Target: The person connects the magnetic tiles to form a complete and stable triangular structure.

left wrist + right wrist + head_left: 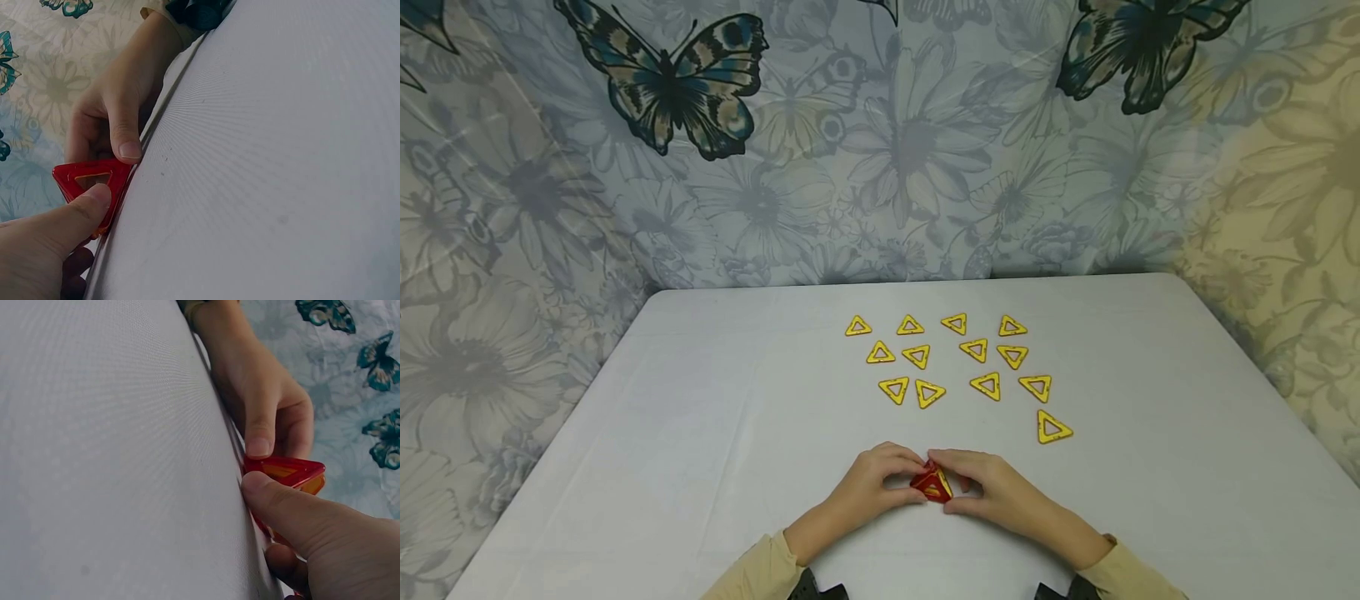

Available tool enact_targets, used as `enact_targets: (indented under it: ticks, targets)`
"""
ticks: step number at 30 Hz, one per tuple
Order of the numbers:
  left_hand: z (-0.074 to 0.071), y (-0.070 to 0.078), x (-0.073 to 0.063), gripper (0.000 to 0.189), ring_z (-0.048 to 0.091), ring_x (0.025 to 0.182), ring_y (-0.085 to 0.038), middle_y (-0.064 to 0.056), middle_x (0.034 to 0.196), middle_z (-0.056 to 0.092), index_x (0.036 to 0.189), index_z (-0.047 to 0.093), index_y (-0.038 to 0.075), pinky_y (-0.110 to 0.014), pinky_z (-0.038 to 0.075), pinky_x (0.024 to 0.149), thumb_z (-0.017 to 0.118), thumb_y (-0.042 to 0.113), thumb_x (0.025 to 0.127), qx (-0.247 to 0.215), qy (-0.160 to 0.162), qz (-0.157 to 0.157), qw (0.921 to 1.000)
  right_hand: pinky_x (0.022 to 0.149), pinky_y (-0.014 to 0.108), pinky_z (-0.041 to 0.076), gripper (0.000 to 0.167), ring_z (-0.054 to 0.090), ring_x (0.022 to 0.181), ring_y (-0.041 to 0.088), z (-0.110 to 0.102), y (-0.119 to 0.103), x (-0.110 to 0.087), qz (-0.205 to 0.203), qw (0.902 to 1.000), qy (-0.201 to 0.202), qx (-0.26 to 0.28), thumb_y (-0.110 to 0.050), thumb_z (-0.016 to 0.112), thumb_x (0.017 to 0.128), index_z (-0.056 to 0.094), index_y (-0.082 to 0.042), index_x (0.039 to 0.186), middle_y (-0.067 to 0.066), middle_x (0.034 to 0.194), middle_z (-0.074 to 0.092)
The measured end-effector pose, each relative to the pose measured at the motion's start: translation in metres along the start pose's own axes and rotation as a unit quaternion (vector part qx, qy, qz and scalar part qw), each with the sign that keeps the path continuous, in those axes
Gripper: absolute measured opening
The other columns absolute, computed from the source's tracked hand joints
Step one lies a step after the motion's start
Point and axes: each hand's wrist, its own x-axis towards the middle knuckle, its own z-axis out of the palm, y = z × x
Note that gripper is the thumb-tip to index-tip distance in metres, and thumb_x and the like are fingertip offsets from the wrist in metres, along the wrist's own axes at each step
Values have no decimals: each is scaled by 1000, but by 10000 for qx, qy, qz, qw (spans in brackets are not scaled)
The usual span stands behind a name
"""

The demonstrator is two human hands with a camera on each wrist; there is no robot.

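A small red and yellow pyramid of triangular tiles (932,484) stands on the table at the near middle, between both hands. From its left side my left hand (883,479) pinches it with thumb and fingers. My right hand (996,492) grips it from the right, thumb in front and fingers behind. In the left wrist view, the left thumb lies over the opening of a red triangular face (75,170). Red edges and an orange-yellow face (300,472) show between the hands in the right wrist view. Part of the pyramid is hidden by fingers.
Several flat yellow triangular frames lie in loose rows beyond the hands, from a far-left triangle (857,326) to the nearest triangle (1054,427). They rest on a white-covered table (700,417). Behind it hangs flower-and-butterfly fabric (917,150).
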Motion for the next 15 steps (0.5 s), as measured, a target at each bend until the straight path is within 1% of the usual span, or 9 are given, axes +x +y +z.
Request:
enact_targets:
  ticks: [4, 8, 10, 12, 15]
  targets:
    - [0, 1, 0, 25, 52, 95, -8, 4, 97, 61, 90, 68, 7, -22, 40, 82, 75, 22, 71, -13, 0, -81, 10000, 70, 23, 44, 54, 53, 89, 10, 0, 0, 0, -7, 10000, -22, -1, -22, 72, 76, 53, 1, 122, 9, 116, 57]
    - [-1, 2, 1, 24, 52, 93, -7, 5, 94, 60, 87, 67, 8, -22, 40, 81, 75, 23, 70, -15, 19, -113, 9999, 74, 26, 45, 54, 54, 98, 13, 0, -1, 0, 12, 9999, -47, -100, -23, 71, 77, 53, 0, 122, 9, 117, 57]
    - [-1, 2, 1, 24, 52, 90, -7, 6, 92, 58, 85, 66, 9, -21, 41, 79, 76, 23, 69, -43, 19, -135, 9999, 70, 24, 45, 55, 55, 91, 11, 0, -1, 1, 8, 10000, 11, -97, -22, 72, 76, 53, 0, 122, 9, 118, 56]
    - [-1, 3, 1, 24, 51, 87, -6, 6, 90, 57, 84, 65, 9, -21, 41, 76, 77, 24, 68, -97, 20, -161, 9998, 66, 21, 44, 51, 53, 80, 7, 1, -1, 1, -28, 9999, 145, -78, -21, 74, 74, 55, -2, 118, 8, 115, 56]
    - [0, 3, 1, 25, 50, 83, -5, 7, 88, 56, 85, 66, 10, -19, 42, 73, 77, 25, 68, -180, 13, -214, 9996, 55, 18, 40, 35, 43, 65, 3, 2, 0, 2, -152, 9989, 434, 71, -17, 76, 72, 58, -10, 102, 0, 96, 56]
